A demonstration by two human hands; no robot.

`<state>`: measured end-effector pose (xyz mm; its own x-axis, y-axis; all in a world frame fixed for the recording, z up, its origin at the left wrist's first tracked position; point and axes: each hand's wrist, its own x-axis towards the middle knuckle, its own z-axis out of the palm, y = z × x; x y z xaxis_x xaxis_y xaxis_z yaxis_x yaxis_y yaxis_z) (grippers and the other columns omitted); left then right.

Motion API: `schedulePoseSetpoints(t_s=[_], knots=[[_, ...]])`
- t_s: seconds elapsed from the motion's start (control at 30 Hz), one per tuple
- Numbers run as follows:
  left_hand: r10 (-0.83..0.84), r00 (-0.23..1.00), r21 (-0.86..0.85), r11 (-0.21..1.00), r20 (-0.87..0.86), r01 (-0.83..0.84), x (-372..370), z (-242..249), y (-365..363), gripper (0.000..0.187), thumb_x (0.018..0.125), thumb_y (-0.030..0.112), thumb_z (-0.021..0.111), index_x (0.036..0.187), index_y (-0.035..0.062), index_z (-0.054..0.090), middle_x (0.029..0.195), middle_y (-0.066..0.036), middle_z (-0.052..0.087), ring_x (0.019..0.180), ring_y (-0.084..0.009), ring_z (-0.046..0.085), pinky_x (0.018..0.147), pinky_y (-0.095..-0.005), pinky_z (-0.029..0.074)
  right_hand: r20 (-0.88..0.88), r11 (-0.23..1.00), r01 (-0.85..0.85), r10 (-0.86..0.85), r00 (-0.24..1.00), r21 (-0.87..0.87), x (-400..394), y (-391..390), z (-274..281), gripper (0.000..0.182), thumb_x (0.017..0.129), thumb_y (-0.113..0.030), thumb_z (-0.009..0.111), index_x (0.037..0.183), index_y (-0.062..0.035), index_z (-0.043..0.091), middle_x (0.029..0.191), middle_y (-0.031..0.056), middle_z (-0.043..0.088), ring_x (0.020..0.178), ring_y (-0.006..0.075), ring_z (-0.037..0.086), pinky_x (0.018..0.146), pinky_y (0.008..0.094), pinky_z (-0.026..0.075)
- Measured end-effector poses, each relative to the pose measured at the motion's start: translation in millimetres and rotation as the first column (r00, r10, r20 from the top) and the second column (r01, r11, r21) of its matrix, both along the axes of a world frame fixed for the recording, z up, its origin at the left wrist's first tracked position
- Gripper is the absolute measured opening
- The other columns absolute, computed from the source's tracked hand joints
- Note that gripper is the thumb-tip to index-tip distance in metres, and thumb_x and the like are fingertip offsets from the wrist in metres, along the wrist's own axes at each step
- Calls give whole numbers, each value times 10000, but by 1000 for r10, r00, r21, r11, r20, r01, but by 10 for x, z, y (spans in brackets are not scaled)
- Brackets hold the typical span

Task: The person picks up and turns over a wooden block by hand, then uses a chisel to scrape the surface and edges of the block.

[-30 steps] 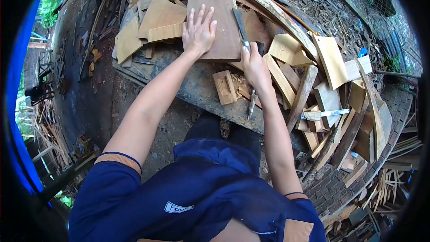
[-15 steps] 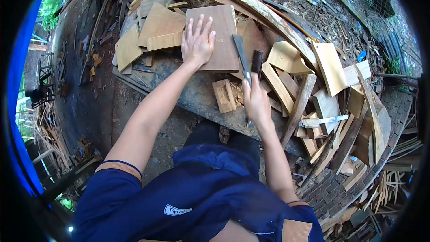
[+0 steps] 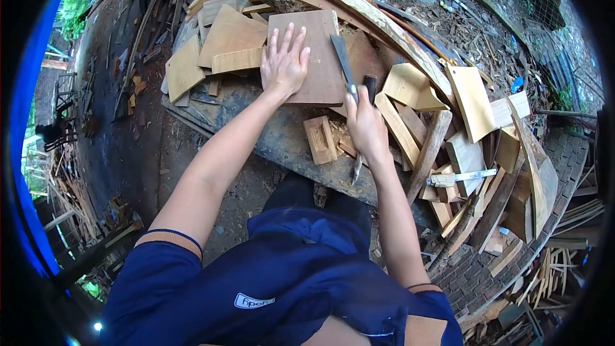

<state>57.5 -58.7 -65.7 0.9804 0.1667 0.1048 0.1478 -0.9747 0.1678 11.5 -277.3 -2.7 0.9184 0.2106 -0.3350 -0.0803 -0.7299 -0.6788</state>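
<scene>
My left hand [image 3: 285, 67] lies flat with fingers spread on a brown rectangular board [image 3: 323, 67]. Gripped in my right hand [image 3: 368, 129] is a tool with a flat dark metal blade [image 3: 343, 61], which points up and left over the board's right edge. Just beyond my right hand, a dark handle [image 3: 369, 83] stands out; what it belongs to is hidden. A small wooden block with a slot [image 3: 320, 140] sits on the worktop below the board.
Pale offcuts [image 3: 184, 69] lie left of the board. To the right are a hollowed wooden piece [image 3: 410, 86], a leaning pale board [image 3: 471, 102], a rough stick [image 3: 430, 154] and a white-and-blue strip [image 3: 474, 175]. A long curved plank [image 3: 378, 25] arches behind. The dark worktop [image 3: 269, 131] ends near my legs.
My right hand and the blade have shifted slightly up and left. My left hand stays on the board.
</scene>
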Motion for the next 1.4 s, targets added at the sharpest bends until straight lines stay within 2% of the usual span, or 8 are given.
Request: schedulePoseSetpoints(t_s=[0.23, 0.43, 0.9, 0.97, 1.03, 1.1, 1.17, 1.4], knots=[[5, 1000, 18, 1000, -16, -5, 1, 15, -10, 526, 1005, 430, 411, 1512, 296, 369, 1613, 3, 269, 1485, -302, 214, 1151, -563, 271, -33, 1000, 3, -3, 999, 15, -399, -180, 72, 326, 1025, -373, 414, 1197, -100, 455, 846, 319, 657, 810, 527, 629, 708, 617, 489], [16, 999, 34, 999, -31, -15, -8, 64, -33, 518, 1009, 410, 434, 1510, 294, 370, 1604, 0, 284, 1469, -313, 245, 1165, -512, 277, -5, 1000, 18, -18, 1000, 14, 62, -16, -22, 324, 1016, -377, 417, 1166, -95, 465, 870, 324, 659, 853, 535, 625, 744, 622, 493], [23, 998, 48, 999, -51, -21, -35, 59, -39, 523, 1003, 398, 440, 1507, 272, 379, 1598, -6, 297, 1464, -319, 257, 1163, -504, 284, 61, 957, -76, 96, 993, -279, -125, -72, 65, 295, 1009, -376, 439, 1164, -126, 472, 727, 249, 672, 698, 444, 681, 586, 568, 534], [8, 1000, 44, 999, -4, -8, -20, 99, -46, 526, 1000, 403, 447, 1506, 274, 381, 1595, -6, 305, 1462, -317, 261, 1161, -505, 288, 188, 982, -37, 73, 979, -185, 180, 67, -112, 278, 1009, -359, 445, 1104, -100, 478, 724, 251, 669, 702, 443, 680, 597, 571, 532], [0, 1000, 53, 999, 30, -1, -1, 38, -14, 525, 1000, 402, 450, 1505, 274, 383, 1592, -7, 312, 1462, -313, 263, 1158, -503, 291, 149, 982, -17, 45, 988, -186, 392, 179, -172, 331, 1011, -362, 438, 1169, -73, 466, 785, 295, 657, 738, 493, 642, 657, 603, 488], [2, 1000, -4, 1000, 31, -2, -3, -16, -11, 521, 995, 412, 444, 1499, 287, 397, 1600, -2, 294, 1475, -314, 231, 1146, -570, 275, 214, 981, -27, 69, 974, -194, 241, 108, -173, 302, 1008, -372, 443, 1133, -100, 478, 713, 257, 667, 683, 454, 676, 604, 584, 529], [21, 1000, 0, 1000, 8, -21, 40, 15, -21, 521, 995, 411, 444, 1499, 285, 395, 1599, -4, 297, 1477, -313, 227, 1148, -568, 273, 59, 957, -49, 69, 996, -287, -129, -62, -75, 377, 1009, -403, 434, 1267, -128, 449, 720, 255, 673, 698, 449, 684, 605, 593, 532], [-5, 999, -1, 1000, 40, 5, -26, 50, -37, 528, 998, 410, 444, 1506, 286, 376, 1603, -7, 287, 1475, -309, 237, 1144, -562, 283, 155, 977, 17, 17, 988, -214, 681, 294, -218, 363, 1015, -415, 398, 1149, -86, 473, 831, 304, 675, 796, 501, 667, 714, 592, 528]])
